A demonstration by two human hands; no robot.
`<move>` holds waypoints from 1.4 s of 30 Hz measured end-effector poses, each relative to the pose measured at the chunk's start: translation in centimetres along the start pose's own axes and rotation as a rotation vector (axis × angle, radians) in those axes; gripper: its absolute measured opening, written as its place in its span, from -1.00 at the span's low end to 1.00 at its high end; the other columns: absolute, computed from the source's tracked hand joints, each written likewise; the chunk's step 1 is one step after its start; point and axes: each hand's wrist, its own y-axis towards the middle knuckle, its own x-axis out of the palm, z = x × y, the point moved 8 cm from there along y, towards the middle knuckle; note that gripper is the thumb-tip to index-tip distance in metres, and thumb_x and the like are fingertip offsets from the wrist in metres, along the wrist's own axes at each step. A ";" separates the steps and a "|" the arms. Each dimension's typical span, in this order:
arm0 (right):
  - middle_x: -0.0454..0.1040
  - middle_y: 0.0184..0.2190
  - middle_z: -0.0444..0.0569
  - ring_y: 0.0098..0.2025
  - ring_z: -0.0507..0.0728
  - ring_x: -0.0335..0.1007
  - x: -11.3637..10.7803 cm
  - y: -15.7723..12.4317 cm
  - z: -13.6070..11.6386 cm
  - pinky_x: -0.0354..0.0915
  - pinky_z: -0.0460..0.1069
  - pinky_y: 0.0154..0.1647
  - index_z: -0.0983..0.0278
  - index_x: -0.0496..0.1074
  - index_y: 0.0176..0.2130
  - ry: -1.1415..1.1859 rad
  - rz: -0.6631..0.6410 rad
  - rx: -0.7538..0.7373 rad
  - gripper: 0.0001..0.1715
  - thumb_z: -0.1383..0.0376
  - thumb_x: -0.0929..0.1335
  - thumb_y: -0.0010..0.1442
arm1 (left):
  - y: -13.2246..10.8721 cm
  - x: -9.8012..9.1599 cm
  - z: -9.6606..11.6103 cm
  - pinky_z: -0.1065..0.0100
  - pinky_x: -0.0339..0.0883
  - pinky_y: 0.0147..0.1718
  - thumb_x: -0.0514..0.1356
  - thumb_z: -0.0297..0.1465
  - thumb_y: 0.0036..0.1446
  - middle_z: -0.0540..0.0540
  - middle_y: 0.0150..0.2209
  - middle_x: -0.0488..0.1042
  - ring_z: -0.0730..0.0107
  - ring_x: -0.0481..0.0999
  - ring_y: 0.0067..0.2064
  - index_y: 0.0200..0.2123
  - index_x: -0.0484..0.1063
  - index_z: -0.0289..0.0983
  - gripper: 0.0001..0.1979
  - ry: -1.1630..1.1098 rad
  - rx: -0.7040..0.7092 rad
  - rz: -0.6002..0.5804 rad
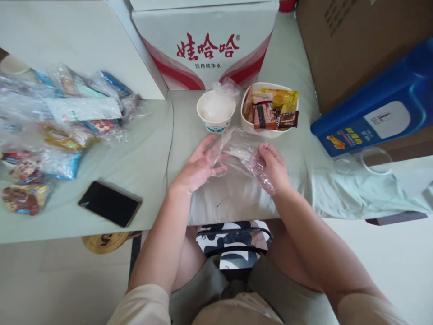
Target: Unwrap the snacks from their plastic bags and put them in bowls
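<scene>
A clear plastic bag (pixel 233 151) stretches between my two hands above the cloth-covered table. My right hand (pixel 272 167) is closed on its bunched side. On the other side, my left hand (pixel 201 164) has its fingers spread, partly behind or inside the film; I cannot tell which. Just beyond stands a paper cup (pixel 216 122) with a whitish, filmy plastic thing in its mouth. To its right sits a white bowl (pixel 248 122) holding several small wrapped snacks (pixel 270 110) in brown, pink and yellow.
A black phone (pixel 110 203) lies at the left, near a pile of packaged snacks (pixel 74 117). A white and red carton (pixel 209 49) stands at the back. On the right are a tall blue package (pixel 375 101), a brown box (pixel 358 45) and a clear plastic cup (pixel 375 161).
</scene>
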 end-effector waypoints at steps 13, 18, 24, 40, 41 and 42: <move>0.26 -0.57 -0.23 -0.56 -0.01 0.18 -0.3 0.1 -0.4 0.17 -0.08 -0.58 0.15 0.24 -0.40 -0.034 -0.017 -0.016 -0.51 -0.07 0.49 0.01 | 0.5 -2.7 0.3 0.43 0.46 -0.45 0.43 -0.27 0.03 -0.06 -0.33 0.60 0.39 0.61 -0.40 -0.38 0.51 -0.26 -0.78 0.128 0.124 0.396; 0.26 -0.56 -0.23 -0.56 0.00 0.16 -0.7 0.3 -0.3 0.20 -0.08 -0.57 0.14 0.25 -0.38 -0.067 -0.008 -0.025 -0.55 -0.07 0.46 0.07 | 0.5 -2.8 0.3 0.41 0.48 -0.45 0.32 -0.14 0.15 -0.09 -0.33 0.61 0.34 0.63 -0.37 -0.33 0.50 -0.26 -0.72 0.000 0.094 0.415; 0.25 -0.55 -0.22 -0.55 0.00 0.17 -0.4 0.2 -0.2 0.18 -0.06 -0.55 0.15 0.22 -0.39 -0.051 -0.020 -0.013 -0.54 -0.05 0.47 0.06 | 0.4 -1.6 0.2 0.36 0.54 -0.33 0.45 -0.18 -0.01 -0.10 -0.21 0.63 0.29 0.66 -0.25 -0.23 0.50 -0.25 -0.64 0.002 0.073 0.261; 0.26 -0.55 -0.23 -0.55 -0.02 0.19 0.3 0.0 0.3 0.17 -0.09 -0.56 0.17 0.25 -0.41 -0.054 -0.061 0.017 -0.54 -0.05 0.48 0.04 | 0.4 -1.5 -0.1 0.38 0.49 -0.35 0.49 -0.27 -0.11 -0.07 -0.20 0.61 0.39 0.62 -0.34 -0.20 0.45 -0.23 -0.58 0.123 0.054 0.196; 0.26 -0.55 -0.22 -0.54 -0.02 0.19 0.3 -0.1 0.3 0.17 -0.09 -0.56 0.17 0.25 -0.42 -0.051 -0.061 0.023 -0.54 -0.04 0.49 0.04 | 0.4 -1.4 -0.2 0.38 0.49 -0.35 0.49 -0.28 -0.11 -0.07 -0.20 0.62 0.40 0.61 -0.34 -0.19 0.45 -0.22 -0.58 0.131 0.048 0.191; 0.26 -0.56 -0.22 -0.54 -0.02 0.19 0.3 -0.1 0.3 0.17 -0.09 -0.55 0.17 0.26 -0.43 -0.050 -0.060 0.029 -0.54 -0.03 0.49 0.03 | 0.4 -1.4 -0.2 0.39 0.48 -0.35 0.49 -0.29 -0.11 -0.05 -0.22 0.62 0.41 0.61 -0.34 -0.20 0.45 -0.22 -0.59 0.140 0.044 0.198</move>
